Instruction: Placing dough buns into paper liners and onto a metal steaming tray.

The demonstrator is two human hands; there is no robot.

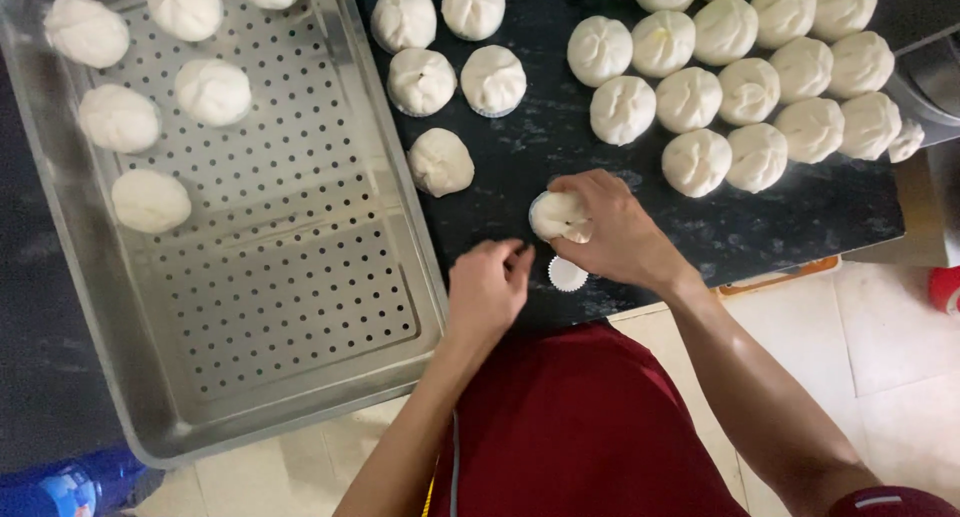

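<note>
Gripping a raw white dough bun (559, 216) between curled fingers, the right hand (615, 227) holds it just above the dark surface (780, 222), near its front edge; the left hand (488, 287) sits close beside it with fingertips pinched together, though whether they hold a paper liner I cannot tell; a small white pleated paper cup (567, 274) lies on the surface just below the held bun, between the two hands; the step in hand looks like seating a bun on its liner; the next move would seem to call for lowering the bun squarely onto a cup so the soft dough keeps its shape; to the left, a perforated metal tray (300, 277) carries several buns (150, 200) along its far and left parts, its near part bare; a cluster of buns (440, 162) rests on the surface just right of the tray, and a larger group (750, 92) crowds the far right; pale floor tiles (880, 327) show at the near right.
</note>
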